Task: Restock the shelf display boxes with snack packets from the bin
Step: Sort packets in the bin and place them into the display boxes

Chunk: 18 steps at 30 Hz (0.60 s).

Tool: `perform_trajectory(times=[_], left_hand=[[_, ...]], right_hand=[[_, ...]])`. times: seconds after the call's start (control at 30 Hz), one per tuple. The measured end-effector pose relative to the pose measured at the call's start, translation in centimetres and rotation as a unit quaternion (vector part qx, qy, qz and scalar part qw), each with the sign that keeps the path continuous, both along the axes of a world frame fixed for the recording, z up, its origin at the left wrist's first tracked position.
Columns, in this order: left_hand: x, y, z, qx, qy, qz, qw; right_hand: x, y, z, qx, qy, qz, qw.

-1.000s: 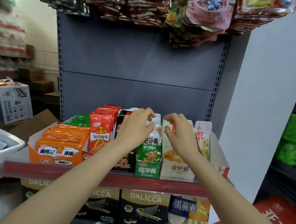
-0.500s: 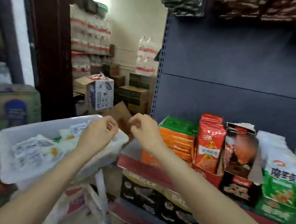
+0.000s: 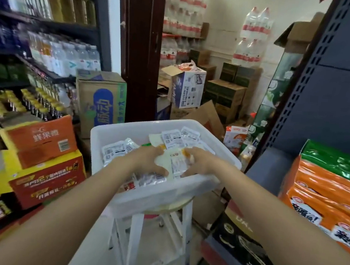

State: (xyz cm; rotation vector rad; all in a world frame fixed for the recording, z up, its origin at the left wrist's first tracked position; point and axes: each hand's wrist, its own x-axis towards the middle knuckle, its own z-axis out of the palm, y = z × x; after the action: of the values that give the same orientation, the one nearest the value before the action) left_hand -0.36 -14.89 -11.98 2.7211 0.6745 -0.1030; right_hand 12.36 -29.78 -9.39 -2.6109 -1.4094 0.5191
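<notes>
Shop aisle, crowded with drink cartons and bottles. A second ago my hands were at the shelf's display boxes; now I have turned left to the white bin (image 3: 196, 183), which sits on a white stool (image 3: 137, 232). Both hands are down among the snack packets (image 3: 172, 139) near the bin's front edge. My left hand (image 3: 146, 161) and right hand (image 3: 200, 164) curl around a small bunch of pale packets (image 3: 175, 164) between them. One orange display box (image 3: 322, 197) shows on the shelf at far right. I judge another refill is starting.
</notes>
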Motion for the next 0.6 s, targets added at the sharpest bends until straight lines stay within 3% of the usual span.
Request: perform_trajectory(times=[0.1, 0.27, 0.6], left_hand=[[0.2, 0.9, -1.0, 0.008, 0.007, 0.007, 1.000], [0.3, 0.2, -1.1, 0.004, -0.081, 0.054, 0.995], [-0.1, -0.5, -0.6, -0.030, -0.143, 0.105, 0.984]], right_hand=[[0.4, 0.6, -0.2, -0.030, -0.044, 0.020, 0.998], [1.4, 1.4, -0.7, -0.052, -0.131, -0.001, 0.990], [0.1, 0.8, 0.0, -0.004, -0.218, 0.032, 0.975]])
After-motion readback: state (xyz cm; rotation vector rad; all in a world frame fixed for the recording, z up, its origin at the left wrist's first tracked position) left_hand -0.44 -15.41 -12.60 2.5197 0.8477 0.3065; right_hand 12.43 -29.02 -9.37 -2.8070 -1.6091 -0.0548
